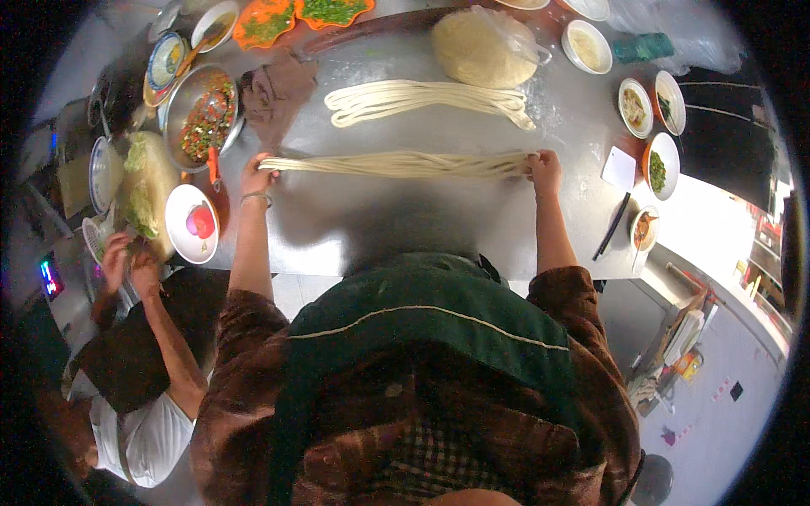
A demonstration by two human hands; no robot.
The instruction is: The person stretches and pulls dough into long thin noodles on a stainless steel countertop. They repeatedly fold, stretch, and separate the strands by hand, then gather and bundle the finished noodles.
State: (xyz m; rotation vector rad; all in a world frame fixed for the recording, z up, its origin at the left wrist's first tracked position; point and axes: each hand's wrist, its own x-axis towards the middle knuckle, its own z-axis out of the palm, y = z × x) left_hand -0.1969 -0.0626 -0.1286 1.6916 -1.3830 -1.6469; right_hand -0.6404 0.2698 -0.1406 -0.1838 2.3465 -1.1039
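A bundle of pulled noodle dough strands stretches from side to side above the steel table. My left hand grips its left end, a bracelet round the wrist. Its right end is in the closed fingers of my right hand. Beyond this bundle, a second looped bundle of dough strands lies on the table. Behind that rests a large mound of dough, partly under clear plastic film. A brown cloth lies crumpled to the left of the second bundle.
At left stand a steel bowl of chopped vegetables, a white bowl with a red onion and tomato and a cabbage. A co-worker's hands are beyond them. Small bowls, a white card and black chopsticks are at right.
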